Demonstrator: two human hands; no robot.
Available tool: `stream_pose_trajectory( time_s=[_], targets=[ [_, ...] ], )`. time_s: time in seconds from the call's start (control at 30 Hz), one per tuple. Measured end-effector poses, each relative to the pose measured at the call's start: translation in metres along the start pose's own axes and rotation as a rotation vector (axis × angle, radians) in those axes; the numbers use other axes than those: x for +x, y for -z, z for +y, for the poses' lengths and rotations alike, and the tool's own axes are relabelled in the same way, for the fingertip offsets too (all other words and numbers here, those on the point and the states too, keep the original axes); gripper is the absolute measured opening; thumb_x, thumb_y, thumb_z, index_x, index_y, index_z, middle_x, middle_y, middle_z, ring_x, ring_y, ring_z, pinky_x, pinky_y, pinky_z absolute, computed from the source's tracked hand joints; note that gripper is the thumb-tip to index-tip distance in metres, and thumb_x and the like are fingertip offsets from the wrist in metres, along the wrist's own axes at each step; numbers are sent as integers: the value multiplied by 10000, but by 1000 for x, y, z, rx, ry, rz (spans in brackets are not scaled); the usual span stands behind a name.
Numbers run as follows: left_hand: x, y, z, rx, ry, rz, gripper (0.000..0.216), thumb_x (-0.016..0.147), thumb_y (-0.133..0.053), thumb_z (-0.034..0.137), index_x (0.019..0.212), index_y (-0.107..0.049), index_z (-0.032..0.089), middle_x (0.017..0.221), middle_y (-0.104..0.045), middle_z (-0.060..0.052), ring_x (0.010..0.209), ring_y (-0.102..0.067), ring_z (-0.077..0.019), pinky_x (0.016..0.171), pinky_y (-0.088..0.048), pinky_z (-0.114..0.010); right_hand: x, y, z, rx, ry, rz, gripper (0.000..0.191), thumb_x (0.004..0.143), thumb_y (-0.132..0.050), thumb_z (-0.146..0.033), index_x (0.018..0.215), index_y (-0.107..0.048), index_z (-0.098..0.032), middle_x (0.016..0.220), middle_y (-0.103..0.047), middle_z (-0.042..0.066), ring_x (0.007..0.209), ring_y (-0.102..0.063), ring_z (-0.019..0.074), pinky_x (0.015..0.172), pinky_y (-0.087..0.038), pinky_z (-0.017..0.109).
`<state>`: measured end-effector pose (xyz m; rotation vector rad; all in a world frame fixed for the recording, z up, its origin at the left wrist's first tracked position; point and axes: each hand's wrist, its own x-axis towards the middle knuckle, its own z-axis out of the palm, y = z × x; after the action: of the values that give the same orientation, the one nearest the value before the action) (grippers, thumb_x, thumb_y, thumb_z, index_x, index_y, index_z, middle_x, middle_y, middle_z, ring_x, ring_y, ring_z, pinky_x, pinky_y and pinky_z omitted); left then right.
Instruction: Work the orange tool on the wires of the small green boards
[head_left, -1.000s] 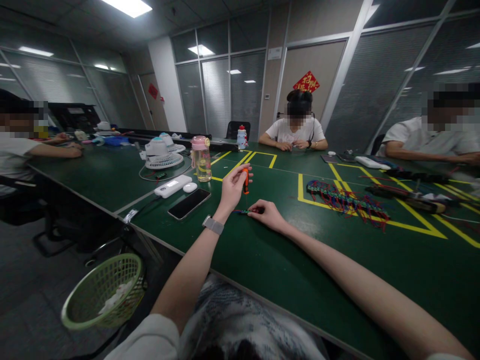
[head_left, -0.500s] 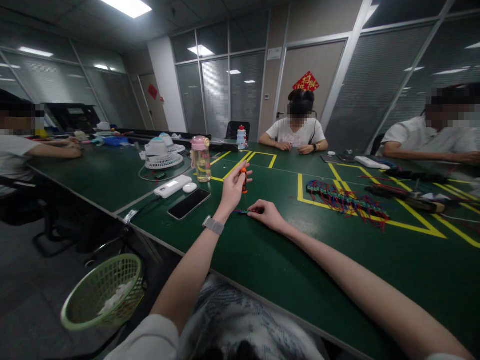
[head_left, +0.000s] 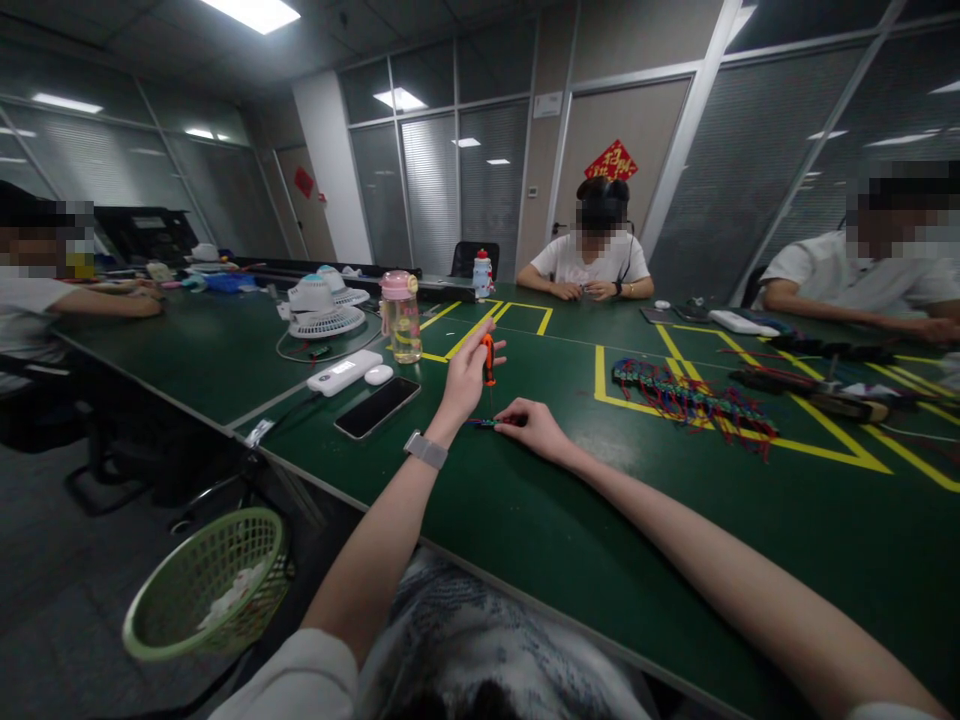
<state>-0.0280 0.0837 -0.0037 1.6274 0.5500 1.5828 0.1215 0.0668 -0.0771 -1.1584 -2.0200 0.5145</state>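
Observation:
My left hand (head_left: 468,377) grips an orange and black screwdriver (head_left: 489,360), held upright between the thumb and fingers, some fingers stretched out. Its thin shaft points straight down onto a small green terminal board with wires (head_left: 486,423) on the table. Pinched in the fingertips of my right hand (head_left: 534,428) is the right end of that board, pressed against the tabletop. Dark and blue wires stick out at its left end. The exact contact of the screwdriver tip is too small to make out.
Right of my hands lies a pile of similar wired boards (head_left: 694,400) across yellow tape. On the left are a phone (head_left: 377,408), a white power bank (head_left: 345,373), a drink bottle (head_left: 403,318) and small fans (head_left: 326,310). A green basket (head_left: 206,585) stands below. Other people sit around the table.
The screwdriver handle has turned slightly in my left hand, whose fingers have shifted a little. My right hand stays still on the board.

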Motion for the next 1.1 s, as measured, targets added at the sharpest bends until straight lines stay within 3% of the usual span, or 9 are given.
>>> stream_pose_trajectory(
  time_s=[0.1,0.2,0.3,0.4,0.6,0.7,0.87,0.97,1.1],
  targets=[
    [0,-1,0,-5,13,14,372,884,-464,299,1247,-517,234,1282,-532,-92,960,-624,-167,784,-547,-310,0,0,1,4,3,1,141,732,-671,-239,837,-729,-164,767,-610,35,683,-562,134,636,-453,260],
    [-2,0,4,128,-38,51,330,828,-560,284,1151,-592,220,1066,-626,-63,836,-617,-132,709,-535,-259,0,-1,1,-10,1,5,144,731,-673,-239,836,-728,-158,759,-612,35,671,-558,132,628,-446,258],
    [-3,2,9,296,-135,108,234,772,-636,282,994,-668,214,952,-593,-42,834,-576,-124,698,-508,-228,-1,0,-1,-11,-2,11,139,734,-669,-237,830,-727,-155,759,-613,34,673,-560,130,634,-448,256],
    [-3,3,10,311,-146,96,241,799,-595,268,1026,-665,229,1017,-557,-51,900,-563,-134,737,-506,-236,-1,0,-3,-6,-5,9,142,731,-670,-233,829,-728,-147,761,-613,39,673,-562,131,632,-450,255],
    [-1,0,4,25,14,-35,436,855,-444,195,1288,-472,244,1234,-545,-83,970,-608,-159,777,-539,-304,-1,1,-1,-1,-6,7,141,732,-669,-237,837,-728,-165,766,-614,34,684,-561,134,641,-453,259],
    [-1,-1,4,28,12,0,425,831,-509,215,1256,-503,229,1169,-588,-76,900,-626,-146,750,-542,-294,-1,0,-1,-1,-7,5,144,731,-669,-241,838,-728,-163,763,-611,33,682,-560,133,640,-453,260],
    [-4,1,10,238,-108,72,297,752,-648,254,1046,-646,219,945,-610,-34,795,-575,-118,657,-507,-219,-1,0,-2,4,-9,10,134,732,-665,-244,826,-726,-170,767,-615,30,681,-560,131,640,-455,260],
    [-4,2,11,268,-131,71,250,773,-621,252,1017,-663,215,980,-591,-44,805,-568,-118,660,-499,-213,-1,0,-1,-3,-6,15,135,731,-668,-243,827,-726,-169,757,-609,28,671,-555,130,632,-452,259],
    [-2,1,7,91,-57,32,333,819,-513,192,1138,-603,222,1150,-588,-67,904,-614,-146,733,-537,-268,0,-1,1,1,8,9,137,731,-671,-243,829,-728,-165,762,-608,32,673,-559,131,630,-451,258]
  ],
)
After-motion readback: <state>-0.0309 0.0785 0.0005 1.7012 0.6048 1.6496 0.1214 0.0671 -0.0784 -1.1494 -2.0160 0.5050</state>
